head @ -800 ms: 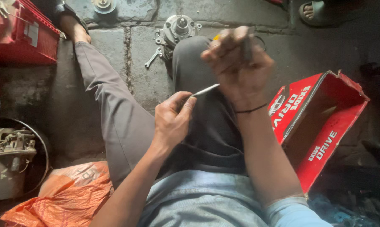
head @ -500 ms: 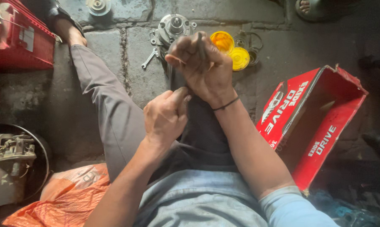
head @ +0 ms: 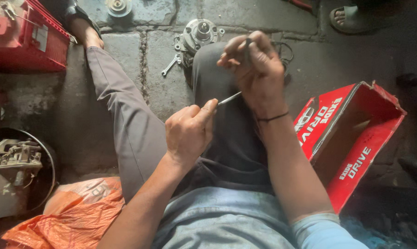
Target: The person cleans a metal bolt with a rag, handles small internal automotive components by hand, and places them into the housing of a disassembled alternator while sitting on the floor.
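Stone-slab floor (head: 167, 87), grimy, with a red cardboard box (head: 356, 138) at right. Left hand (head: 188, 131), fingers pressed together, pinches a thin metal rod (head: 229, 98); its long axis rises rightward into the right hand (head: 257, 74), curled shut around a small dark part.

A thin, pale metal tool (head: 228, 98), slender like a small screwdriver blade or pick, runs slantwise above the person's dark-trousered knee, its lower end pinched in the left hand (head: 188, 132) and its tip rising to the right, under the right hand (head: 257, 74). A small dark part (head: 248, 47) sits upright between the right hand's thumb and fingers (head: 231, 46); mostly covered, its shape is unclear.
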